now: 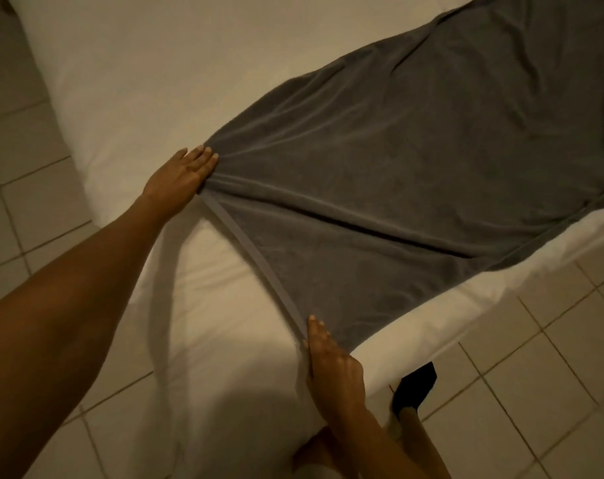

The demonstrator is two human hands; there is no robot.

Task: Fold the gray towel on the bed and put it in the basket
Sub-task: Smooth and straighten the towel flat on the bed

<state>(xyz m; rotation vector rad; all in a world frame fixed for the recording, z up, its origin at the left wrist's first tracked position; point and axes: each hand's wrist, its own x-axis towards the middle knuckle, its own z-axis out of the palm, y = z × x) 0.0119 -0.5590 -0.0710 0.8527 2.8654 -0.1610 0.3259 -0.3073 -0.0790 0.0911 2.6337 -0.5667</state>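
1. Presently, the towel lies spread along the bed, its long right edge reaching the bed's side and hanging slightly over.
2. Left hand sits at the far near-end corner, fingers straight and together, touching bunched cloth; whether the thumb pinches underneath cannot be told.
3. Right hand sits at the other near-end corner, its fingers laid along the pale hem band; a grip below cannot be confirmed.
4. A raised ridge runs lengthwise down the middle of the cloth, and creases radiate from the left corner.
5. Handling judgement: soft, limp, light fabric, not fragile and unlikely to slip, though it will sag and wrinkle unless kept taut.
6. Recommended hold: both near corners at the hem band, pinched, then carried to the far end.
7. No basket is in view. Tiled floor surrounds the bed.
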